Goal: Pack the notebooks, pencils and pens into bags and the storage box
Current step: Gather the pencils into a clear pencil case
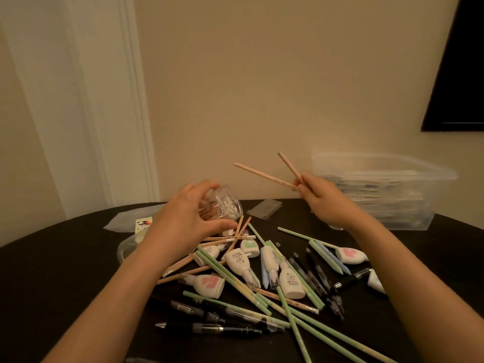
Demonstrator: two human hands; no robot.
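Two peach-coloured pencils (264,176) are pinched by their lower ends in the right hand (323,203). They are raised above the bench (65,271) and splay apart in a V. The left hand (188,221) curls round a clear jar (227,203), held tilted just above the pile. More peach pencils show inside it between the fingers, and the round end facing the right hand appears to be its mouth, though that is not certain.

The step in hand looks like feeding the pair into the jar. To do it well, the right hand should first roll the two pencils parallel, since splayed as they are one would likely catch on the rim. The left hand should keep the jar steady and tip its mouth no lower than level, or the pencils inside may slide out. The pair should go in slowly along the jar's length.

Plenty is left to pack. Under both hands, green pencils (230,273), black pens (209,313), white correction-tape dispensers (238,260) and further peach pencils lie crossed over one another. Pulling one out carelessly could scatter the rest.

The clear storage box (379,189) stands behind the right hand against the wall, with what look like clear packets stacked in it. A small clear bag (264,208) lies flat just beyond the jar, and a larger one (125,218) lies to its left. No notebooks can be made out.
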